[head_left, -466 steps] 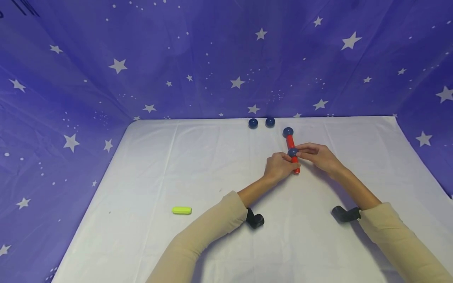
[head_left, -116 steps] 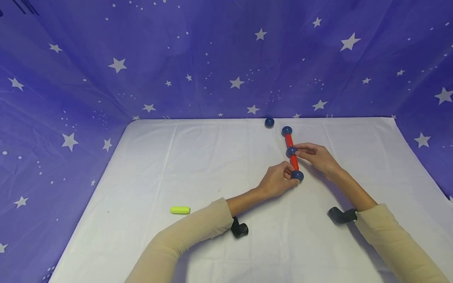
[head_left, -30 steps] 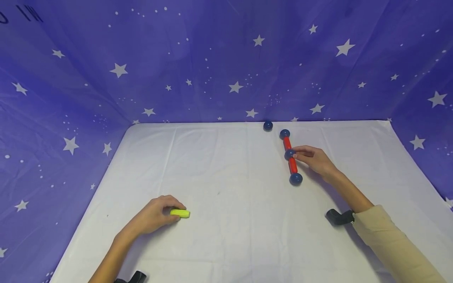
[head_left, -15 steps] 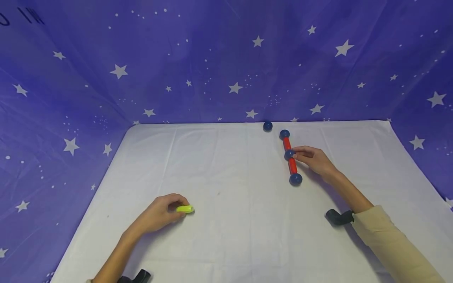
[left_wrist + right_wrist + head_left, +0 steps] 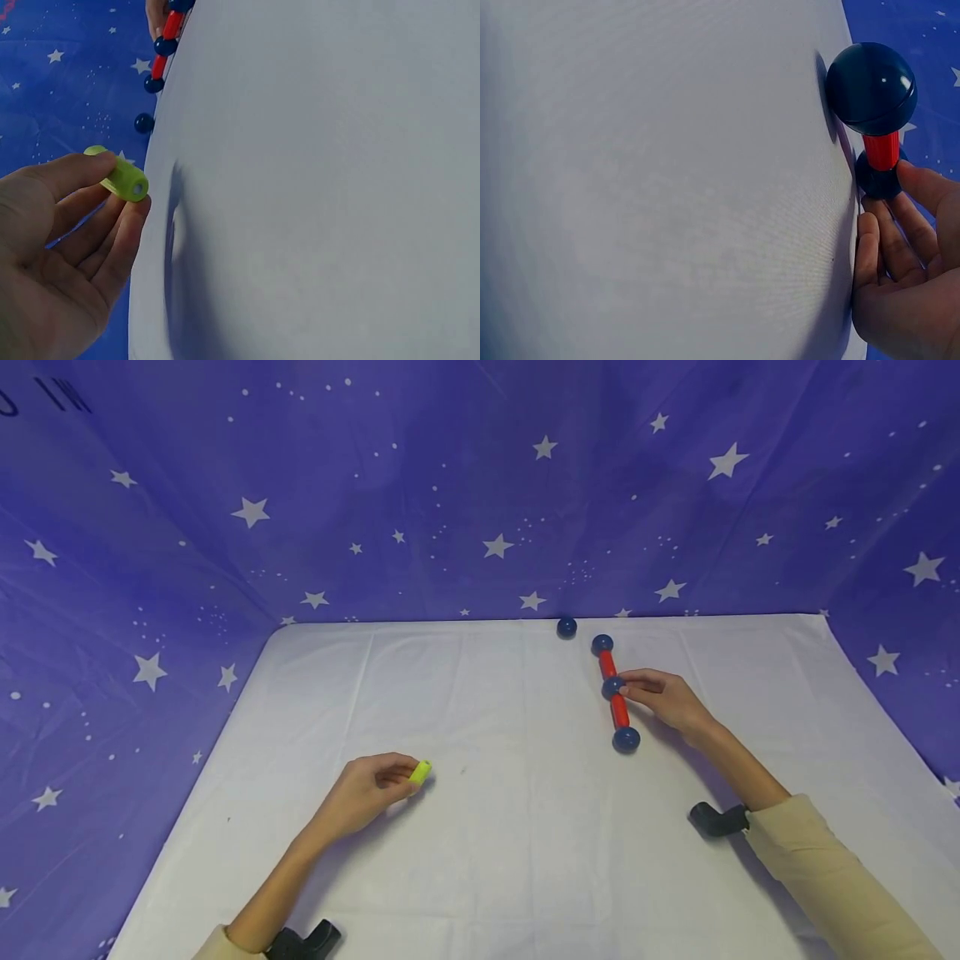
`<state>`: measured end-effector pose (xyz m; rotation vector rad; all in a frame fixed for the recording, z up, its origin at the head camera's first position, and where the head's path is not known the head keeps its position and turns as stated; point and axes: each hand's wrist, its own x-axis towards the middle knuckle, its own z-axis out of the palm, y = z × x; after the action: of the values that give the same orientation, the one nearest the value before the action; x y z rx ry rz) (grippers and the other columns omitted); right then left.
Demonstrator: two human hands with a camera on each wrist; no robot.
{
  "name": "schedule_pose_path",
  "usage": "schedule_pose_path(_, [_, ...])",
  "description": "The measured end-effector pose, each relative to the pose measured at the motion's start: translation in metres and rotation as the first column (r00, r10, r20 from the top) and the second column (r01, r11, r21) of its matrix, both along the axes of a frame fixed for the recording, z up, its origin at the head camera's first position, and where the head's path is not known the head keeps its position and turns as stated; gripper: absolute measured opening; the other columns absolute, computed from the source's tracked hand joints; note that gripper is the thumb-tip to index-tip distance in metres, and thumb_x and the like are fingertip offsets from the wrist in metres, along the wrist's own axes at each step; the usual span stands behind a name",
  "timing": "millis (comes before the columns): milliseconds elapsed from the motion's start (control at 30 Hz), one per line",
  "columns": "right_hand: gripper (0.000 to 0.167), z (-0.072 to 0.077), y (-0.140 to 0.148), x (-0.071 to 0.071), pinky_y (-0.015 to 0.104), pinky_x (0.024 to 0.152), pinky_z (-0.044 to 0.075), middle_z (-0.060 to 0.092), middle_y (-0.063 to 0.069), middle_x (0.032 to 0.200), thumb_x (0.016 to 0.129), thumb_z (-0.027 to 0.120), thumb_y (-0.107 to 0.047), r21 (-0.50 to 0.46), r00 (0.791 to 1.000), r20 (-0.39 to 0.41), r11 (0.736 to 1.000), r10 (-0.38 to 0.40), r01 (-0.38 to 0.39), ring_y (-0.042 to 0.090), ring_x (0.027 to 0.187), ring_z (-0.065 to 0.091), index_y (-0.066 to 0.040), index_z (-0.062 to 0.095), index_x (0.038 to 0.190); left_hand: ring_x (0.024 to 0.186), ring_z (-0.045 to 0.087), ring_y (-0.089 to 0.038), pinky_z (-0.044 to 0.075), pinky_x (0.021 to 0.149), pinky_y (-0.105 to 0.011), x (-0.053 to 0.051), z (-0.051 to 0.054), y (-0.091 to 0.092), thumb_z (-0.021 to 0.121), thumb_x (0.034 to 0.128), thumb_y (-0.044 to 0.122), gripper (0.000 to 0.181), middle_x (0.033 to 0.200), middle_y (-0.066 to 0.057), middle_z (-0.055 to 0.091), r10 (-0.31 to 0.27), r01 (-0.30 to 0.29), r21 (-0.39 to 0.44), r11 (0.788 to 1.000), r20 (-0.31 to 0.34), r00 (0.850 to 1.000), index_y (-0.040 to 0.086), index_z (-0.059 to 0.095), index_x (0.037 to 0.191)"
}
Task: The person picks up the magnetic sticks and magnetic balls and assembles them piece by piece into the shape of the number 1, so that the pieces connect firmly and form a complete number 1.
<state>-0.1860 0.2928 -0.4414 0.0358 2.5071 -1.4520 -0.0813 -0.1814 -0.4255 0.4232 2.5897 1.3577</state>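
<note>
Through the head camera I have both hands in sight, each grasping something. My left hand (image 5: 367,789) pinches a yellow-green stick (image 5: 421,772) between thumb and fingertips, off to the left over the worktop (image 5: 487,868). The stick is raised clear of the white cloth and tilted, its free end pointing up and away from me; on the left wrist view I can make out a small pale spot in the middle of that end, and the hand's shadow lies apart from it on the cloth.

My right hand (image 5: 670,702) grips the middle ball (image 5: 612,687) of a straight chain lying on the right-hand part of the worktop. From there a red stick (image 5: 607,665) runs to the far ball (image 5: 602,645), and a second red stick (image 5: 620,712) runs to the near ball (image 5: 626,741); all three balls are dark blue. A loose ball (image 5: 566,627), also dark blue, sits near the far ball, by the back edge. Behind everything I see a purple-blue curtain (image 5: 420,485) with white stars.
</note>
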Motion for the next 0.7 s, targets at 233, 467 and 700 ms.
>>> schedule_pose_path(233, [0.053,0.000,0.000,0.001,0.049,0.093,0.040,0.056,0.024,0.137,0.097,0.067,-0.037,0.009,1.000,0.003,1.000,-0.004,0.004,0.041,0.130,0.047,-0.005,0.057,0.137,0.094,0.070,-0.019,0.055,0.080,-0.029,-0.005,0.000,0.017,0.076,0.0881,0.011,0.029,0.103,-0.006,0.074,0.047,-0.054,0.109,0.993,0.063,0.997,0.003,0.071,0.115])
schedule_pose_path(467, [0.053,-0.001,0.001,0.001,0.053,0.099,0.037,0.056,0.025,0.136,0.096,0.068,-0.036,-0.003,1.000,-0.004,1.000,-0.005,0.005,0.041,0.131,0.046,-0.004,0.057,0.137,0.096,0.070,-0.024,0.055,0.081,-0.030,-0.008,-0.003,0.033,0.075,0.0887,0.009,0.032,0.106,-0.012,0.073,0.058,-0.097,0.234,0.968,0.167,0.984,-0.003,0.068,0.118])
schedule_pose_path(700, [0.052,0.000,-0.001,0.001,0.052,0.101,0.035,0.057,0.024,0.136,0.096,0.069,-0.034,-0.015,1.000,-0.019,1.000,0.001,-0.002,0.039,0.130,0.047,-0.003,0.057,0.136,0.092,0.070,-0.026,0.056,0.081,-0.036,-0.011,-0.005,0.050,0.073,0.0899,0.007,0.033,0.104,-0.015,0.070,0.019,-0.101,0.338,0.936,0.237,0.971,-0.009,0.064,0.118])
